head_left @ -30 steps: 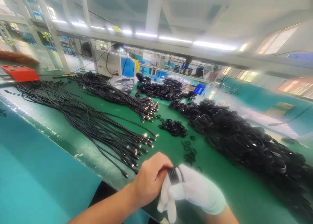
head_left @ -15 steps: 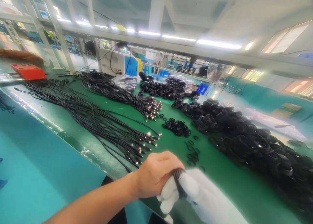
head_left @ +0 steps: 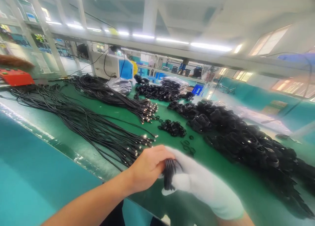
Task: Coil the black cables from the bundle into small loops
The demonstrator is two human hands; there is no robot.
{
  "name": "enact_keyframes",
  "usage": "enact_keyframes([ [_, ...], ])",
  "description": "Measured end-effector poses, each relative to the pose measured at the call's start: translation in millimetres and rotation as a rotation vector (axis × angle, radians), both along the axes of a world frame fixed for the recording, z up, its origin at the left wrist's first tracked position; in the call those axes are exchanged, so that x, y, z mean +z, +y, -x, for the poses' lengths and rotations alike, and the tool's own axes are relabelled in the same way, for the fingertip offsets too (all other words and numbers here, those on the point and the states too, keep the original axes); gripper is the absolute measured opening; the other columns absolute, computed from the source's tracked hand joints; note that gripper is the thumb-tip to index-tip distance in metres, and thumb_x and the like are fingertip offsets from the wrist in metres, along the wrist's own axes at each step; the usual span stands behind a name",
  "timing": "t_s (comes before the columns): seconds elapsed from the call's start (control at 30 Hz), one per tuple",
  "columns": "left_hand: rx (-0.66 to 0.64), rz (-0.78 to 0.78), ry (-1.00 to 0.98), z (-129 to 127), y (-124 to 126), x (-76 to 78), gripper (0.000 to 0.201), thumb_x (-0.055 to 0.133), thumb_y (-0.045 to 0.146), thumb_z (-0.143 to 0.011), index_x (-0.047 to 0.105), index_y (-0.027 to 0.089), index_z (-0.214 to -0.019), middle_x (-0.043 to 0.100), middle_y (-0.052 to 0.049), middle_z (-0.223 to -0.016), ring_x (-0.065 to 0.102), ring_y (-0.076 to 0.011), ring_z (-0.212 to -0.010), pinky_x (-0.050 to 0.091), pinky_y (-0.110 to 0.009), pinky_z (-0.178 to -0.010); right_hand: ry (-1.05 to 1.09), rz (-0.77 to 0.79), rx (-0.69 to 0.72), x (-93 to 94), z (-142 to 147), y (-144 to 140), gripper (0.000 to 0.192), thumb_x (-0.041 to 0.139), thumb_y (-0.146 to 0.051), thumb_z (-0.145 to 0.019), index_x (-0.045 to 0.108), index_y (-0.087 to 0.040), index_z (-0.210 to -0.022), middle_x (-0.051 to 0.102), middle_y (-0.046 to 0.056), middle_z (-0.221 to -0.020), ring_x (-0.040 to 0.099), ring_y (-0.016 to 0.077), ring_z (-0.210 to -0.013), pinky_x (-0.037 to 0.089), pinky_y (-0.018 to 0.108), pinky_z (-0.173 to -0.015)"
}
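A small coil of black cable [head_left: 169, 175] is held between my two hands above the near edge of the green table. My bare left hand [head_left: 150, 165] closes round its upper left side, fingers curled over it. White-gloved, my right hand [head_left: 189, 173] grips the coil from the right, with the thumb across its front and other fingers behind it. Past my hands lie small black rings [head_left: 173, 128] in a loose pile. To the left, a long bundle of black cables [head_left: 93, 127] ends in shiny metal plugs near my left hand.
A second cable bundle [head_left: 115, 98] lies farther back. Heaped coiled cables [head_left: 236, 137] run along the right side. At the back stand a white and blue machine [head_left: 113, 65] and, far left, a red box [head_left: 16, 77]. A metal shelf beam crosses overhead.
My right hand has turned and moved up round the coil, its fingers now behind it. The coil shows more of its loops. The view has shifted slightly to the right.
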State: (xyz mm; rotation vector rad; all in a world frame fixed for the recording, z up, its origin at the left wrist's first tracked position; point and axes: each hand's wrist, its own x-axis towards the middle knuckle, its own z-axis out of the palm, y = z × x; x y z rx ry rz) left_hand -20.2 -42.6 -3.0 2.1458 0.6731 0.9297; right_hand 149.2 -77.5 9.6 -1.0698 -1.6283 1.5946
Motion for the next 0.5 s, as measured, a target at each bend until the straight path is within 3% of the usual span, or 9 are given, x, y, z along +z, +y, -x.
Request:
enact_keyframes([
  [0.07, 0.015, 0.001, 0.027, -2, 0, 1.6, 0.030, 0.043, 0.001, -0.081, 0.065, 0.018, -0.092, 0.059, 0.000, -0.084, 0.055, -0.0107, -0.078, 0.043, -0.020, -0.072, 0.052, 0.023, -0.002, 0.4, 3, 3, 0.054, 0.074, -0.025, -0.064, 0.053, -0.018, -0.113, 0.061, 0.005, -0.095, 0.062, 0.0219, -0.081, 0.055, 0.037, -0.068],
  [0.17, 0.053, 0.013, 0.042, -6, 0, 4.0, 0.030, 0.041, 0.003, -0.082, 0.065, 0.018, -0.090, 0.059, -0.001, -0.084, 0.055, -0.0115, -0.078, 0.043, -0.021, -0.073, 0.136, 0.002, -0.042, -1.3, 6, 6, 0.056, 0.076, -0.016, -0.060, 0.053, -0.018, -0.111, 0.059, 0.004, -0.098, 0.060, 0.0213, -0.088, 0.054, 0.036, -0.073],
  [0.33, 0.173, 0.167, 0.091, -12, 6, 6.4, 0.030, 0.046, 0.009, -0.078, 0.061, 0.021, -0.101, 0.061, 0.000, -0.087, 0.058, -0.0132, -0.077, 0.045, -0.024, -0.069, 0.387, 0.197, -0.001, -17.8, 0, 13, 0.043, 0.069, -0.026, -0.072, 0.053, -0.015, -0.110, 0.060, 0.005, -0.087, 0.062, 0.0179, -0.075, 0.054, 0.037, -0.068],
  [0.43, 0.190, 0.302, 0.123, -14, 11, 6.9, 0.030, 0.048, 0.015, -0.078, 0.056, 0.022, -0.105, 0.062, 0.003, -0.078, 0.057, -0.0121, -0.064, 0.045, -0.022, -0.059, 0.514, 0.297, 0.046, -31.2, -5, 17, 0.035, 0.068, -0.030, -0.073, 0.057, -0.013, -0.102, 0.060, 0.006, -0.086, 0.060, 0.0157, -0.072, 0.053, 0.034, -0.065],
  [0.5, 0.214, 0.310, 0.160, -17, 14, 6.2, 0.025, 0.048, 0.015, -0.077, 0.057, 0.022, -0.099, 0.061, 0.004, -0.071, 0.057, -0.0122, -0.062, 0.044, -0.022, -0.057, 0.507, 0.325, 0.040, -38.1, -6, 19, 0.035, 0.068, -0.032, -0.073, 0.059, -0.011, -0.099, 0.061, 0.009, -0.086, 0.060, 0.0163, -0.074, 0.053, 0.034, -0.066],
])
